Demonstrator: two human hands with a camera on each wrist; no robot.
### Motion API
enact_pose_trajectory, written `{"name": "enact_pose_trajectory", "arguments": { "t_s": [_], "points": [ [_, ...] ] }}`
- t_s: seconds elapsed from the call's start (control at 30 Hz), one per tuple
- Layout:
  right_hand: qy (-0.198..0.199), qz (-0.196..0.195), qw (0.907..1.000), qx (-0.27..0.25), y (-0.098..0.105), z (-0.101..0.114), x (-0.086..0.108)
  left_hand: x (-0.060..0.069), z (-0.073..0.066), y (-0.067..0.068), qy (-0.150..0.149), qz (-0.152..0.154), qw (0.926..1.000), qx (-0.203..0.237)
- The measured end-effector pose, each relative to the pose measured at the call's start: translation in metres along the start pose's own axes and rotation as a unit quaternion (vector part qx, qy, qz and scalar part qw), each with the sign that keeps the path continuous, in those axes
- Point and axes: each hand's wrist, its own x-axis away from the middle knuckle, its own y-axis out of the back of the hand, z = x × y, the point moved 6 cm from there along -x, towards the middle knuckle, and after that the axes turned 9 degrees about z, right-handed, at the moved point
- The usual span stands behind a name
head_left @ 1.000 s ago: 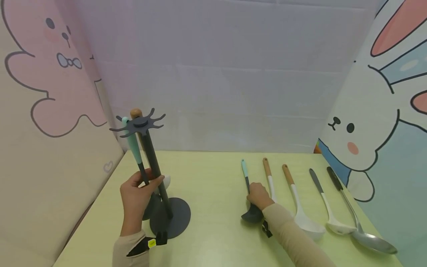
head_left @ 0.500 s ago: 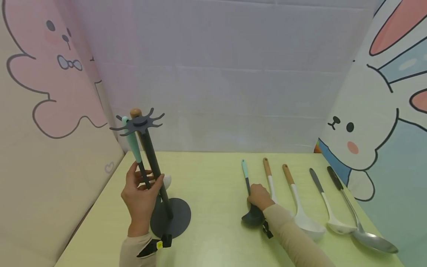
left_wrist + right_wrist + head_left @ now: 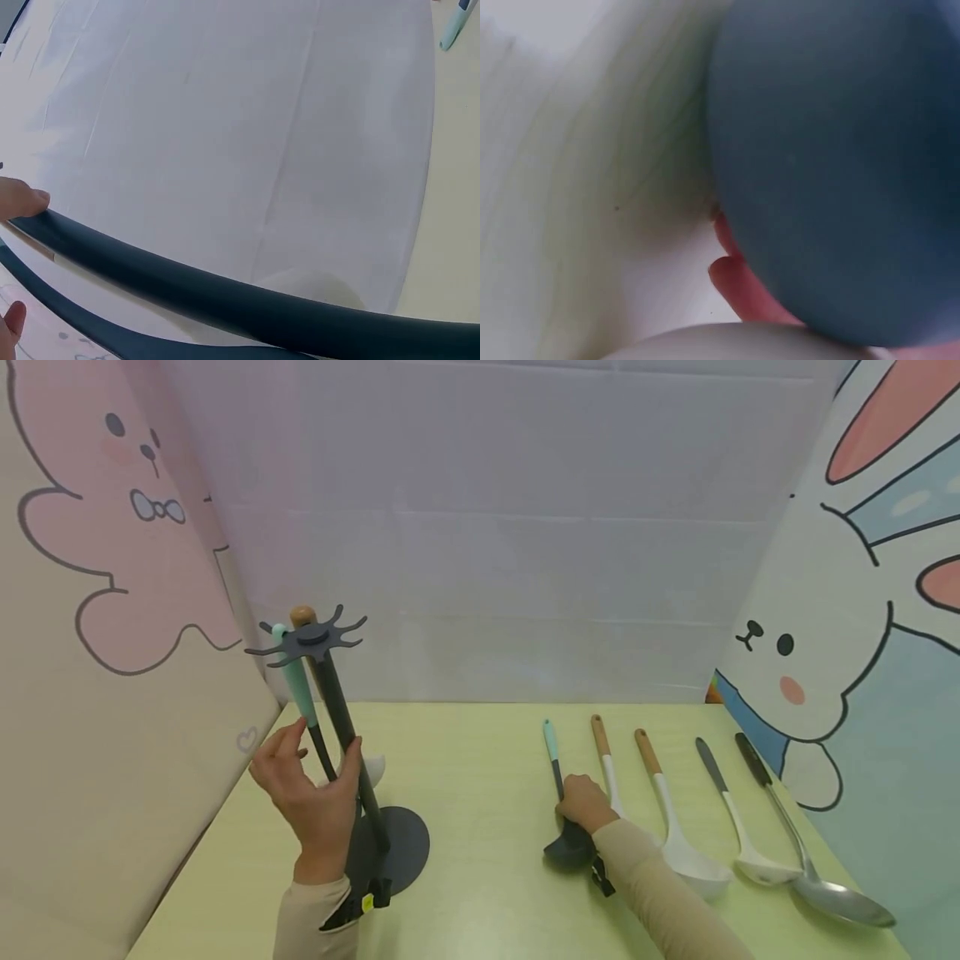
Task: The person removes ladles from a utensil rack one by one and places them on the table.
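At the left stands a dark utensil stand (image 3: 334,702) with hooked arms on top and a round base. A mint-handled utensil (image 3: 301,693) and a wooden-handled utensil (image 3: 303,615) hang on it. My left hand (image 3: 315,802) is spread around the pole and the mint-handled utensil, with the thumb touching the pole. In the left wrist view the fingers stand apart from the utensil's dark shaft (image 3: 82,326). On the table, my right hand (image 3: 588,800) grips a black ladle (image 3: 570,850) with a mint handle, low on its shaft. That ladle's bowl fills much of the right wrist view.
To the right of the right hand lie a wooden-handled white utensil (image 3: 602,739), a larger white ladle (image 3: 693,864), a grey-handled white utensil (image 3: 757,867) and a metal spoon (image 3: 843,903). Cloth walls with cartoon animals enclose the yellow-green table (image 3: 480,768).
My left hand has loosened from the mint-handled utensil's shaft, its fingers spreading and moving left while the thumb stays at the pole. My right hand has stayed on the ladle.
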Motion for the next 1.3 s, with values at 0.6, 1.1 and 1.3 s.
{"name": "enact_pose_trajectory", "arguments": {
  "t_s": [0.6,1.1,1.3],
  "points": [
    [0.020,-0.014,0.9996,-0.014,0.000,-0.002,0.001,0.003,-0.024,-0.017,-0.022,0.052,0.9977,-0.039],
    [0.022,-0.017,0.9993,-0.025,-0.002,-0.005,0.000,-0.012,-0.015,-0.014,0.024,0.074,0.9957,-0.051],
    [0.029,-0.022,0.9990,-0.026,-0.002,-0.003,0.002,-0.016,-0.014,-0.013,0.017,0.070,0.9960,-0.051]
  ]
}}
